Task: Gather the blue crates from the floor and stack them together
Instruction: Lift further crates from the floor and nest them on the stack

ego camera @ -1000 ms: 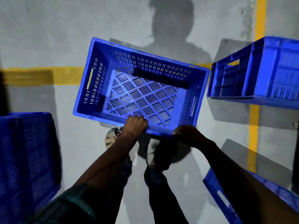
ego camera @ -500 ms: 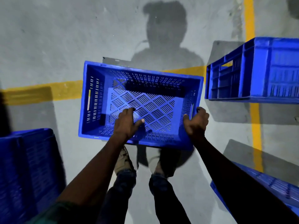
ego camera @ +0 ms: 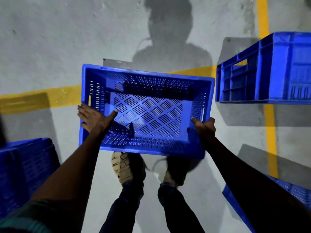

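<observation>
Light: dim overall, hard source from behind the person.
Shadows: sharp head-and-shoulders shadow on the grey floor [ego camera: 50,39] — dark patches beside each crate.
Arms: underexposed, nearly black.
Blur: left-edge crate [ego camera: 25,165] smeared.
Distortion: wide-angle bending — yellow line [ego camera: 271,132] curves.

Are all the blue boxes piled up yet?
Not yet. No pile shows. One crate is in hand, left hand and right hand gripping its short sides. Three more remain apart: right, lower left, lower right.

Grey concrete floor [ego camera: 50,39] with yellow lines [ego camera: 50,95]
Blue crates are seen at the right edge [ego camera: 269,69], lower right [ego camera: 299,192] and lower left [ego camera: 25,169].
</observation>
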`<state>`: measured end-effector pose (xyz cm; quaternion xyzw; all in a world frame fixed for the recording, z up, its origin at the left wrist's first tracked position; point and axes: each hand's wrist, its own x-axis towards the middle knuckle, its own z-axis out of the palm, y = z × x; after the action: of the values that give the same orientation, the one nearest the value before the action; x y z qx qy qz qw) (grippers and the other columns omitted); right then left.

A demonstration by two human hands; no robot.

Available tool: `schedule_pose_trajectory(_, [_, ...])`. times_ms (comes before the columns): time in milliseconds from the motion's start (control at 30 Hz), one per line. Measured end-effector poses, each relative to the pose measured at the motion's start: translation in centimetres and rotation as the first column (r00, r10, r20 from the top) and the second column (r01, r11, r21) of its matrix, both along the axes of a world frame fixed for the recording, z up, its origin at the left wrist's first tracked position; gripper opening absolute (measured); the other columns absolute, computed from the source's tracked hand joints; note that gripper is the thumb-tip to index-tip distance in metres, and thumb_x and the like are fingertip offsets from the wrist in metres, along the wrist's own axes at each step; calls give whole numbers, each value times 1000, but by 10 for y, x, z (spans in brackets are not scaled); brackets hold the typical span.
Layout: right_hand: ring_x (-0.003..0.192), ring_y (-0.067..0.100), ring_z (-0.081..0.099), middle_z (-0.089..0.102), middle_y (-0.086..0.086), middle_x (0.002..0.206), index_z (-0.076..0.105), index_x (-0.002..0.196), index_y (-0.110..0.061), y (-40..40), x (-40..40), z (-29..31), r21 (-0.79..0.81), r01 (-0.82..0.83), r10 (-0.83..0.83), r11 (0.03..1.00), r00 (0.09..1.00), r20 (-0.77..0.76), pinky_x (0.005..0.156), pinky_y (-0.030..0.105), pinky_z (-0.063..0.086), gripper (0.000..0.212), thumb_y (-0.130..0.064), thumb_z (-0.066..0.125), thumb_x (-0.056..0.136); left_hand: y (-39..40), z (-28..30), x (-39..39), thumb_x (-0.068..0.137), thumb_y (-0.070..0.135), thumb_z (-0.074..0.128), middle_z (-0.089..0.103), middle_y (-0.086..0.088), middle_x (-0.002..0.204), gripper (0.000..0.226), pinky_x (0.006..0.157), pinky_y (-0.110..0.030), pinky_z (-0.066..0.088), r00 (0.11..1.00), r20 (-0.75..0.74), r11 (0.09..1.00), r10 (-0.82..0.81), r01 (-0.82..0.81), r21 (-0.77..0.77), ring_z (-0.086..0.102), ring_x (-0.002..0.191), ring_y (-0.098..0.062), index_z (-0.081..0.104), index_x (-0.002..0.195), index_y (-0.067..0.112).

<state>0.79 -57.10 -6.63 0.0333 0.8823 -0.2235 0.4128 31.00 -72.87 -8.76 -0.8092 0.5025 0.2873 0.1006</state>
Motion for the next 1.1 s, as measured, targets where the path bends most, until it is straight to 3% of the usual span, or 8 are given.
schedule_pose_trajectory(200, [59,7,48,46,-7,74,42,117,-10,2,-3,0,-48,22,-22,999,1000,13,64,28,42,39,-21,67,89,-24,-6,11,63,41,89,14,-19,160,135,112,-61,21,981,-52,979,186,-189,-77,23,145,-39,-8,154,17])
schedule_pose_trajectory(367, [55,25,68,67,12,91,53,114,-4,-1,-4,-4,-34,111,-107,993,988,115,45,25,55,50,-29,73,75,-31,-8,29,63,39,87,49,-18,136,94,105,-58,34,981,-33,982,189,-188,29,49,123,-44,32,134,11])
schedule_pose_trajectory(467, [63,33,74,69,21,104,58,116,-10,9,-9,-19,-45,192,-181,980,967,180,59,50,62,67,-40,77,59,-37,-3,43,62,39,88,56,-21,126,88,100,-56,42,963,-88,967,253,-249,52,55,113,-45,32,124,10])
schedule_pose_trajectory(600, [57,20,62,65,10,80,64,105,-9,-1,2,15,-104,189,-178,976,978,110,45,21,51,26,-22,70,82,-26,17,58,63,43,86,55,-23,125,87,96,-56,46,955,-95,960,281,-280,19,51,116,-45,30,122,11])
schedule_pose_trajectory(733, [68,26,61,63,15,85,69,84,-15,-1,6,44,-218,247,-218,944,964,150,62,35,51,26,-34,71,66,-7,59,80,69,47,82,56,-19,111,73,94,-54,47,939,-158,949,306,-314,-26,52,111,-45,30,111,16])
schedule_pose_trajectory(833, [81,38,64,66,22,93,71,95,-10,3,12,81,-212,291,-241,933,942,231,73,56,55,45,-40,72,62,4,106,98,76,47,77,61,-23,115,67,90,-46,48,922,-131,929,364,-370,-26,57,110,-43,46,117,5])
schedule_pose_trajectory(933, [90,39,68,70,17,102,68,106,-13,1,32,144,-265,268,-216,926,953,212,80,54,56,44,-38,70,69,18,165,119,89,45,64,62,-32,116,57,89,-46,47,929,-86,931,360,-364,-29,58,111,-47,60,114,-6])
schedule_pose_trajectory(1100, [100,35,67,67,13,119,58,124,-14,-4,62,255,-281,233,-189,931,966,176,85,50,56,44,-24,67,82,41,261,142,96,47,49,61,-33,118,55,89,-51,46,922,-59,921,383,-386,-55,56,112,-49,58,114,-5])
